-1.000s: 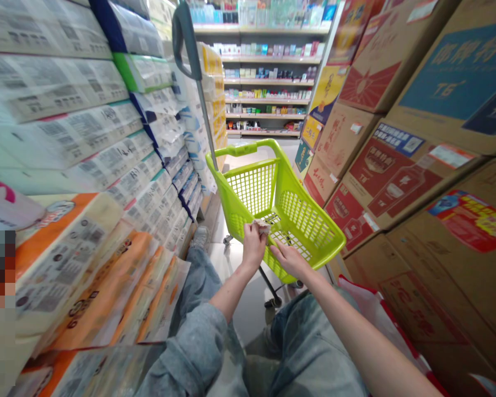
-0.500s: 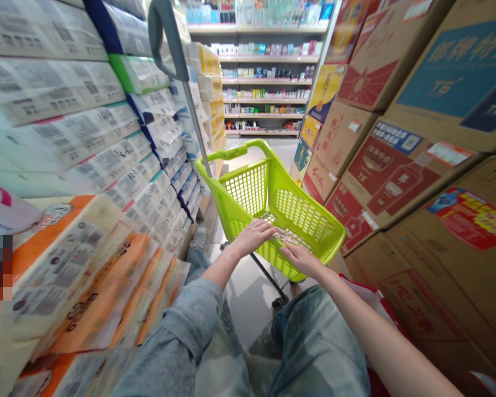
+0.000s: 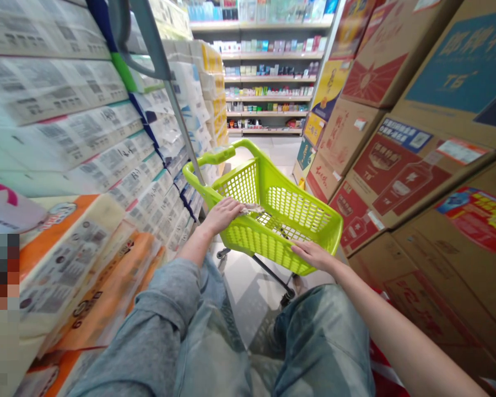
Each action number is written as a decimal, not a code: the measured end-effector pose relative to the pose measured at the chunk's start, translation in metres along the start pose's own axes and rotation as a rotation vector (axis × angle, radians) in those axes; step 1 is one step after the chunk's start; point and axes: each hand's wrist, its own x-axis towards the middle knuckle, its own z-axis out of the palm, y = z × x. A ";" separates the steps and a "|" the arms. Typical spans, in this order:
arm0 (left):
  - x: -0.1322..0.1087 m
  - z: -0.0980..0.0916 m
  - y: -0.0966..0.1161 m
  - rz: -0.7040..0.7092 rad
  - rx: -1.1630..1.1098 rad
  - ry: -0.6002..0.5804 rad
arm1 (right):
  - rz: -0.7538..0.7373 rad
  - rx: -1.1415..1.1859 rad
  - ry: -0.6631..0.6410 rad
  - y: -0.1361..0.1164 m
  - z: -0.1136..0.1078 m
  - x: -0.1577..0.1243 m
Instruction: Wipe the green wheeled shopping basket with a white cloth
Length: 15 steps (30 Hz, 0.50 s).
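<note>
A lime-green shopping basket cart [image 3: 268,234] with pierced walls stands in front of me on dark legs with wheels. At its near rim, to the left, my left hand [image 3: 223,214] has its fingers closed on a crumpled whitish wipe [image 3: 251,208]; whether it is cloth or paper I cannot tell. That wipe hangs over the inner side of the rim. Farther right along the same rim lies my right hand [image 3: 312,253], fingers stretched out, with nothing visible in it. A grey pull handle [image 3: 146,49] on a metal rod rises from the cart's left end.
Wrapped paper packs [image 3: 66,94] are stacked along the left, with orange-trimmed packs [image 3: 103,292] close to my left arm. Cardboard cartons [image 3: 417,182] wall in the right side. Goods shelves [image 3: 268,82] span the far end, beyond the pale floor [image 3: 268,144].
My hands have moved apart: the left has gone left and up along the rim with the wipe, the right slightly right. The cart and its pull handle have shifted left in view.
</note>
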 end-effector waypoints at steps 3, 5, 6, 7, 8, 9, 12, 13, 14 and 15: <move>-0.008 -0.001 -0.003 -0.029 0.022 0.069 | -0.025 0.026 -0.014 0.000 -0.001 0.003; -0.011 0.001 0.002 -0.066 0.044 0.102 | -0.040 0.052 -0.024 -0.001 -0.001 0.005; -0.013 0.002 0.005 -0.085 0.057 0.106 | -0.044 0.063 -0.030 -0.002 0.000 0.005; -0.014 0.002 0.008 -0.099 0.071 0.101 | -0.045 0.070 -0.037 -0.003 0.000 0.006; -0.016 0.002 0.011 -0.107 0.086 0.090 | -0.040 0.072 -0.043 -0.004 0.000 0.006; -0.017 0.002 0.013 -0.108 0.099 0.078 | -0.029 0.069 -0.047 -0.005 0.000 0.006; -0.018 0.000 0.015 -0.097 0.112 0.073 | 0.027 0.041 -0.053 -0.011 0.000 0.009; -0.018 0.000 0.015 -0.094 0.113 0.079 | 0.050 0.037 -0.052 -0.014 0.000 0.012; -0.018 -0.001 0.015 -0.093 0.116 0.083 | 0.075 0.037 -0.048 -0.018 0.000 0.016; -0.018 -0.001 0.016 -0.091 0.125 0.082 | 0.098 0.041 -0.041 -0.023 -0.001 0.021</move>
